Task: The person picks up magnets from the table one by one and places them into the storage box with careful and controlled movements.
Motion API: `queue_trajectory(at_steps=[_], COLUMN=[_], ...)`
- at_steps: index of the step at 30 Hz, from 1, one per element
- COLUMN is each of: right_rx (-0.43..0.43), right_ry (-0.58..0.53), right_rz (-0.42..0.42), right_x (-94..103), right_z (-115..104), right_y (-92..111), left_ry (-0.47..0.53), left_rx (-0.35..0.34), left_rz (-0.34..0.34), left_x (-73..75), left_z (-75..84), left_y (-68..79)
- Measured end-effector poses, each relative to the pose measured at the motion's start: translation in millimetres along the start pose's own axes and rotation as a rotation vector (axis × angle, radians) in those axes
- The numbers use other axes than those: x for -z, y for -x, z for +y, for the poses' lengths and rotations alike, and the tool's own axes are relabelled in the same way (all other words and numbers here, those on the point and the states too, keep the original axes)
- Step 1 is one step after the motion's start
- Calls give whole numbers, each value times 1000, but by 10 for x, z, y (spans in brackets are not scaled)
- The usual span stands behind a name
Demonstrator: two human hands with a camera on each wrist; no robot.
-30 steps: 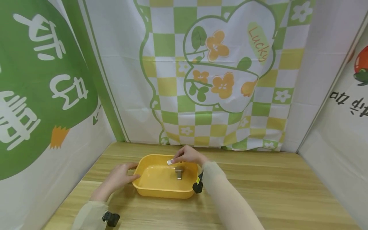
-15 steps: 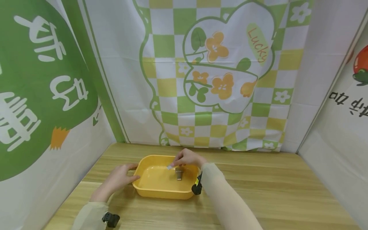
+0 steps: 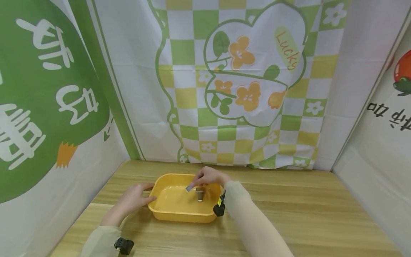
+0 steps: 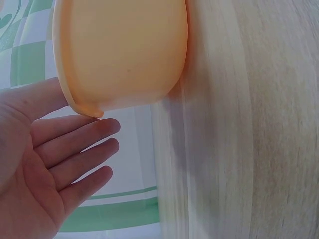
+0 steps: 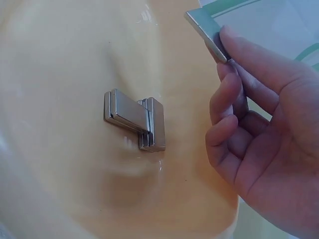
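Note:
A yellow plastic tray (image 3: 179,216) stands on the table. My left hand (image 3: 133,198) holds its left end, thumb over the rim, with the other fingers (image 4: 84,154) fairly straight along the outside in the left wrist view. Over the tray's back right part, my right hand (image 3: 208,176) pinches a flat silvery block magnet (image 5: 207,32) between thumb and fingers. On the tray floor below, several similar block magnets (image 5: 133,112) cling together in a T-shaped cluster. In the right wrist view the held magnet is apart from that cluster.
The wood-grain table (image 3: 289,214) extends to the right of the tray. A checked, flower-printed cloth (image 3: 237,142) hangs behind it. Printed white panels close off both sides, the left one (image 3: 106,153) nearer the tray.
My right hand has come down slightly into the tray with the magnet, which has tilted and looks darker now. My left hand has stayed at the tray's end.

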State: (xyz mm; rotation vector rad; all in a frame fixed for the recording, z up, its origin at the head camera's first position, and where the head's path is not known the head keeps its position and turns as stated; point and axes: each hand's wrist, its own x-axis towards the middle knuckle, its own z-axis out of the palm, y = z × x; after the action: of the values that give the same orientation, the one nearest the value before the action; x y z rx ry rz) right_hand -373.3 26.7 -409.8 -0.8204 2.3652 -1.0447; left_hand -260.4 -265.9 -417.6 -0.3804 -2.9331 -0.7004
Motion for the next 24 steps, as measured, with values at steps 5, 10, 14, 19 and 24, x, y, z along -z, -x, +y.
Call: queue_trajectory(at_steps=[5,10,14,19,24], right_rx=[-7,9,11,-15,-40], right_ry=[0,37,44,-2,-3], right_rz=[-35,-97,-123,-112,-47], right_x=[3,-2,-28,-47,-5], right_z=[5,3,7,12,3], right_y=[15,40,49,62,111], left_ry=[-1,0,4,11,16], left_rx=[1,1,3,6,7], left_rz=[4,8,6,6,5], left_x=[0,-2,-1,-5,-7], left_z=[3,3,3,-2,-3], left_y=[2,3,6,4,9])
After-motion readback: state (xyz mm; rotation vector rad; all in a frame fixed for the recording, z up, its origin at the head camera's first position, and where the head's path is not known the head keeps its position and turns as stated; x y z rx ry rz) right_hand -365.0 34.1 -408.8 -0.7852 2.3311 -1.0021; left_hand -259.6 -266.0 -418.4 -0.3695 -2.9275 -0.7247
